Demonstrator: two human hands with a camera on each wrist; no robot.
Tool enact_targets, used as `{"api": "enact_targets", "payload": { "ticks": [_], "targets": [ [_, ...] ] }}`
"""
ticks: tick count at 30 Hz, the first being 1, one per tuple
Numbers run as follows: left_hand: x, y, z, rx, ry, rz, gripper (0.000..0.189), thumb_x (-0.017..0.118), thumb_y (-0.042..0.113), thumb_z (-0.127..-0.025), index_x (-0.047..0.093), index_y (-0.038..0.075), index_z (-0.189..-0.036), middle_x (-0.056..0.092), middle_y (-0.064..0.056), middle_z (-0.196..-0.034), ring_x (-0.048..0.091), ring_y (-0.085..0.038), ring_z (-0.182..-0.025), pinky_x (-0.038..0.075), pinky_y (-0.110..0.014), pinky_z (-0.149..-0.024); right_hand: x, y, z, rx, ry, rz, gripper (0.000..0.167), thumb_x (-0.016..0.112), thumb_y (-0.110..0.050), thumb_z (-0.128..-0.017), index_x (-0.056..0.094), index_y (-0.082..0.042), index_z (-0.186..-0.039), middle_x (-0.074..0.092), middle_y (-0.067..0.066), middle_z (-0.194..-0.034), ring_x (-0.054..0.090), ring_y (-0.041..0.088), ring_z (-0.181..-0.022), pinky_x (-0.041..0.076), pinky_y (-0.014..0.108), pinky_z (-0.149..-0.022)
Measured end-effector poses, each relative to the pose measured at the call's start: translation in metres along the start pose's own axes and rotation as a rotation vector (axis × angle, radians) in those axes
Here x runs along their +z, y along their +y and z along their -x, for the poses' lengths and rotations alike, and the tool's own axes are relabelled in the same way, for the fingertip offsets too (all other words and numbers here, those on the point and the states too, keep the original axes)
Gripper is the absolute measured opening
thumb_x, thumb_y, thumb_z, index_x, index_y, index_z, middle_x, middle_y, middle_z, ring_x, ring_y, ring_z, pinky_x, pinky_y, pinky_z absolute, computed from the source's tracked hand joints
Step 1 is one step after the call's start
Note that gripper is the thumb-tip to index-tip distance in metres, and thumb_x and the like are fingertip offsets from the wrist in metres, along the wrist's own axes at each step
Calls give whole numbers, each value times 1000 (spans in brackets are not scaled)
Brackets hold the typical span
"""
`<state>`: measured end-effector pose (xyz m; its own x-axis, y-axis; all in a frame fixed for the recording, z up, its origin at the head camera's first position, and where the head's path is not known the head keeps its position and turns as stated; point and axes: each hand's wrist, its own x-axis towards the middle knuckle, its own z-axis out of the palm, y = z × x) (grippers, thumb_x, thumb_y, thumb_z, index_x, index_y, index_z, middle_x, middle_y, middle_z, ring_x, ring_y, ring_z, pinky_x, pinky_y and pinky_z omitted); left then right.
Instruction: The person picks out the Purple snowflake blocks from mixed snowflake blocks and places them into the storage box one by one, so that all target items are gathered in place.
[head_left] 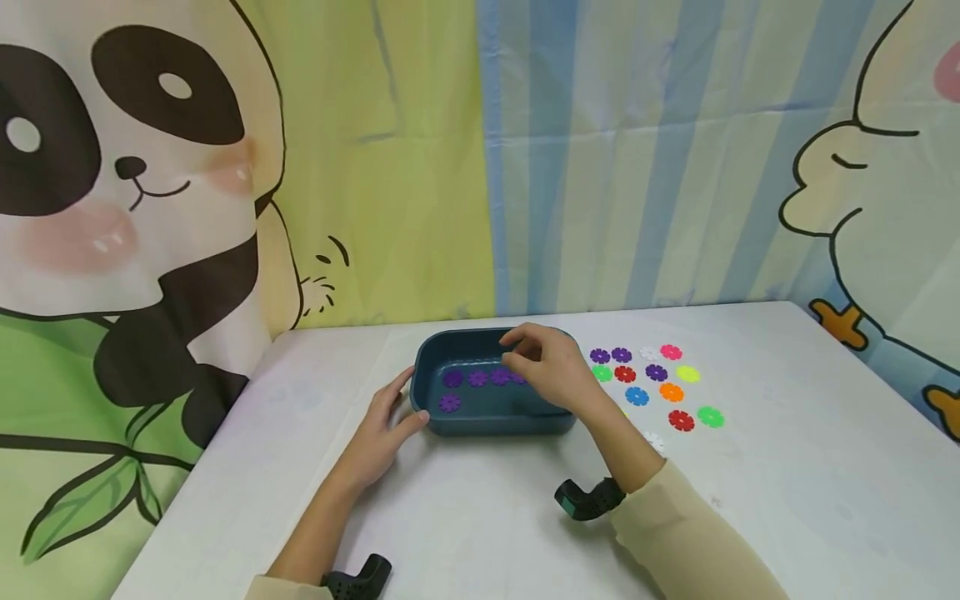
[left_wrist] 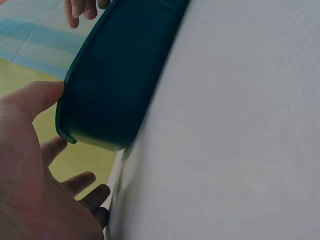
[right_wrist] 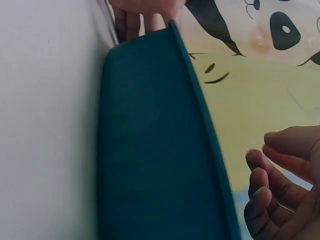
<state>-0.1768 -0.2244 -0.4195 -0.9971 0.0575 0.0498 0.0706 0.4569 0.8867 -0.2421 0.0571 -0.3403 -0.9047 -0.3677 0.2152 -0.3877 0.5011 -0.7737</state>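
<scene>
In the head view a dark teal tray point(head_left: 495, 425) stands on the table with several purple snowflake discs point(head_left: 477, 379) on its floor. At its left end my left hand point(head_left: 380, 437) touches the rim with thumb and fingertips; the left wrist view shows the thumb point(left_wrist: 47, 95) at the rim and the other fingers spread loosely apart. My right hand point(head_left: 551, 367) hovers over the tray's right part, fingers bent and hiding some of the inside. In the right wrist view that hand point(right_wrist: 292, 187) is beside the tray's rim, with no disc visible between its fingertips.
Right of the tray lie several loose snowflake discs, among them a red one point(head_left: 681, 420), a blue one point(head_left: 637, 396), an orange one point(head_left: 671, 392) and a green one point(head_left: 711, 417). A printed curtain point(head_left: 390, 208) hangs behind the white table point(head_left: 480, 517).
</scene>
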Motion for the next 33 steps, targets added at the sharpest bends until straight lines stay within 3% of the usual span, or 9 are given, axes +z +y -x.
{"api": "enact_targets", "payload": {
  "ticks": [18,27,33],
  "targets": [
    [0,1,0,-12,-1,-6,71,62,34,-102,27,33,-164,17,-13,-171,20,-41,-158,13,-67,-125,-44,21,7,43,100,119,31,70,-19,-98,69,-13,-129,74,12,-110,67,27,-92,62,37,-77],
    [1,0,1,-15,-5,-3,72,62,35,-102,27,33,-164,17,-13,-171,19,-41,-158,12,-69,-125,-64,39,13,43,120,176,29,69,-17,-98,68,-11,-127,75,14,-109,67,27,-91,55,29,-68],
    [0,0,1,-21,-6,-13,72,62,37,-102,26,34,-164,16,-13,-171,19,-41,-158,12,-69,-125,-76,47,15,49,129,173,33,71,-17,-98,67,-10,-130,74,16,-109,69,28,-90,56,28,-66]
  ]
}}
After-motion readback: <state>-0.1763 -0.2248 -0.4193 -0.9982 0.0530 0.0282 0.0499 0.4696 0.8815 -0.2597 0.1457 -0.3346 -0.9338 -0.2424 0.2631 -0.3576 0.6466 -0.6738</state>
